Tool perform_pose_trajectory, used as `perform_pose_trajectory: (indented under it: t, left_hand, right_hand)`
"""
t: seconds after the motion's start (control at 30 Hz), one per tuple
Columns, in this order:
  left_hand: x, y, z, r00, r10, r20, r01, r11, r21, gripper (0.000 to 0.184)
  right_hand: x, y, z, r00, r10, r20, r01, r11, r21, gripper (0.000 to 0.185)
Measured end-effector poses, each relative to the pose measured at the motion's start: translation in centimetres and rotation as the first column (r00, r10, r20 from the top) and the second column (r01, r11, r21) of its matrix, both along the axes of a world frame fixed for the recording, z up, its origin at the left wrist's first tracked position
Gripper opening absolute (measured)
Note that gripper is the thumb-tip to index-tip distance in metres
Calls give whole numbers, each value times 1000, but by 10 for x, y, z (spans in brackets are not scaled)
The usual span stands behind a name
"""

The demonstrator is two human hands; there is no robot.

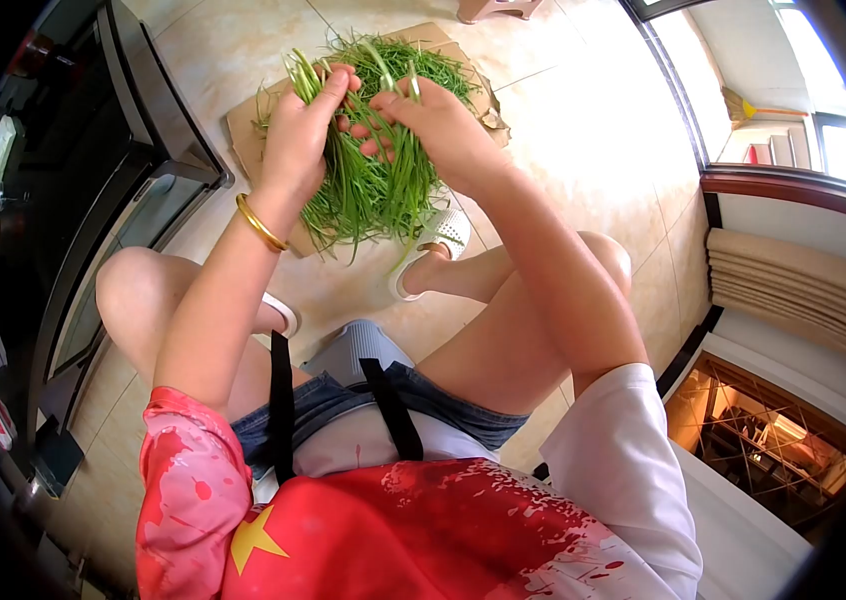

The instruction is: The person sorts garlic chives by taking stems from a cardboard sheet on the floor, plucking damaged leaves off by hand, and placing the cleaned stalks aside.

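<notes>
My left hand (311,125) is closed around a bunch of long green chives (343,185), their pale stem ends poking up above the thumb and the leaves hanging down. Close beside it, my right hand (433,125) pinches a smaller group of chive stalks (406,185) between thumb and fingers, pale ends upward. Beneath both hands a loose pile of chives (443,68) is spread over a flattened piece of cardboard (246,128) on the floor. Part of the pile is hidden by my hands and the held stalks.
Tiled floor (583,130) surrounds the cardboard. A dark glass-topped cabinet (73,120) with small items stands at the left. A white shoe (448,232) is at the cardboard's near edge. I sit on a grey-blue stool (358,345). A doorway (683,100) is at the right.
</notes>
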State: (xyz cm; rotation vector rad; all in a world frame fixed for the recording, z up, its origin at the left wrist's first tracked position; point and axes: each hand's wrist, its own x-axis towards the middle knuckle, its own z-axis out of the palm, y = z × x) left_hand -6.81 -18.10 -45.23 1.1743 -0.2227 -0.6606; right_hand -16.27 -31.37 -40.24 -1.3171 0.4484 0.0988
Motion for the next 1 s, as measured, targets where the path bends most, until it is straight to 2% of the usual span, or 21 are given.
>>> perform_pose_trajectory:
  t: [0.03, 0.1, 0.13, 0.17, 0.27, 0.3, 0.37, 0.4, 0.47, 0.5, 0.57, 0.6, 0.63, 0.7, 0.77, 0.8, 0.83, 0.87, 0.9, 0.97, 1.0]
  left_hand:
    - [2, 0, 1, 1000, 0, 0, 0, 1000, 0, 23]
    - [7, 1, 3, 996, 86, -14, -87, 988, -129, 22]
    - [14, 4, 3, 996, 64, -68, -75, 981, -178, 20]
    - [20, 7, 4, 996, 63, -68, -74, 981, -178, 20]
    - [37, 14, 6, 947, 125, -295, -218, 927, -306, 16]
    - [46, 17, 2, 947, 125, -295, -217, 927, -306, 16]
    - [62, 26, -9, 950, 70, -304, -198, 889, -412, 15]
    - [64, 28, -4, 950, 61, -305, -195, 881, -432, 15]
    - [63, 29, 3, 937, 95, -337, -238, 878, -415, 15]
    - [61, 29, 8, 921, 129, -369, -281, 874, -397, 15]
    - [59, 28, 12, 923, 111, -368, -270, 869, -415, 16]
    - [58, 28, 13, 925, 94, -368, -259, 864, -432, 17]
    - [59, 29, 11, 925, 94, -367, -259, 864, -432, 17]
    - [61, 32, 7, 956, -132, -263, -65, 777, -626, 19]
    - [62, 34, 7, 947, -205, -249, -23, 727, -686, 19]
    - [61, 34, 9, 934, -273, -231, 13, 671, -742, 20]
    - [60, 35, 11, 933, -275, -232, 14, 671, -741, 20]
    - [60, 36, 14, 899, -368, -237, 32, 597, -802, 19]
    - [59, 36, 18, 858, -457, -233, 42, 516, -856, 19]
    - [60, 38, 22, 854, -475, -212, 68, 506, -860, 19]
    - [62, 39, 22, 828, -529, -187, 93, 458, -884, 18]
  right_hand:
    - [0, -3, 0, 1000, 0, 0, 0, 1000, 0, 28]
    - [-1, -9, 0, 996, -85, 10, 86, 993, -78, 28]
    - [2, -14, -8, 993, -92, 69, 91, 996, 20, 28]
    - [2, -17, -12, 993, -93, 69, 92, 996, 19, 28]
    - [3, -27, -13, 980, -183, 75, 182, 983, 28, 27]
    - [4, -33, -18, 976, -190, 111, 202, 973, -115, 28]
    - [3, -42, -24, 966, -186, 183, 244, 889, -388, 30]
    - [3, -42, -17, 965, -186, 183, 244, 889, -388, 30]
    - [3, -44, -1, 938, -315, 142, 315, 611, -726, 32]
    - [2, -49, 0, 938, -315, 143, 315, 611, -726, 32]
    - [2, -59, 2, 881, -348, 321, 468, 538, -701, 32]
    - [-1, -57, 11, 890, -357, 284, 443, 530, -723, 32]
    - [0, -56, 10, 890, -356, 285, 443, 530, -723, 32]
    - [4, -53, 8, 914, -339, 221, 399, 663, -633, 30]
    - [5, -46, 7, 923, -336, 186, 378, 709, -596, 29]
    - [5, -42, 6, 938, -298, 179, 347, 784, -514, 29]
    - [5, -38, 7, 950, -259, 175, 311, 849, -426, 29]
    - [4, -36, 9, 957, -211, 198, 267, 907, -326, 25]
    - [4, -34, 11, 957, -212, 199, 269, 907, -325, 25]
    - [4, -31, 13, 958, -138, 250, 213, 929, -304, 26]
    - [5, -31, 12, 958, -140, 250, 214, 929, -302, 26]
